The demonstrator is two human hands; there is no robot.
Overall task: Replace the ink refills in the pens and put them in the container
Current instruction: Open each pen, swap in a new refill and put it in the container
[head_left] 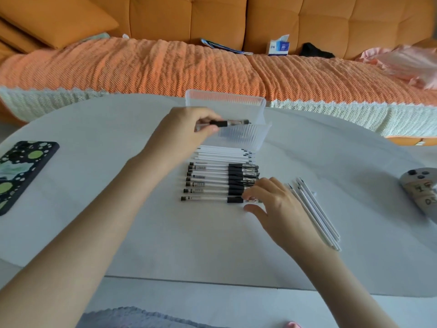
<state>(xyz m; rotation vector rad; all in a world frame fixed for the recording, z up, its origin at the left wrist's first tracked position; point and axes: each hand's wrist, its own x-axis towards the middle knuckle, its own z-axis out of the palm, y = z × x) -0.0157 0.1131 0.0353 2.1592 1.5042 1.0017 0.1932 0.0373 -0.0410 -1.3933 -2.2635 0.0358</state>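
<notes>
Pinching a clear black-gripped pen (228,123) over the ribbed transparent plastic container (246,138), left hand (186,131); right hand (275,205), fingertips (252,194) touching the row's nearest pen (208,198), thumb apart, unclosed.

White rounded table (118,209) carries: clear ribbed plastic container (246,138), far centre; row of white refill tubes (224,153) against it; row of clear black-gripped pens (212,183); loose white refill sticks (316,216) right; black green-dotted phone (21,171) left; grey device (421,190), right edge.

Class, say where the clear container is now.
Head view: the clear container sits open at far centre of the table, behind the white refills, under the pen the left hand holds.
</notes>
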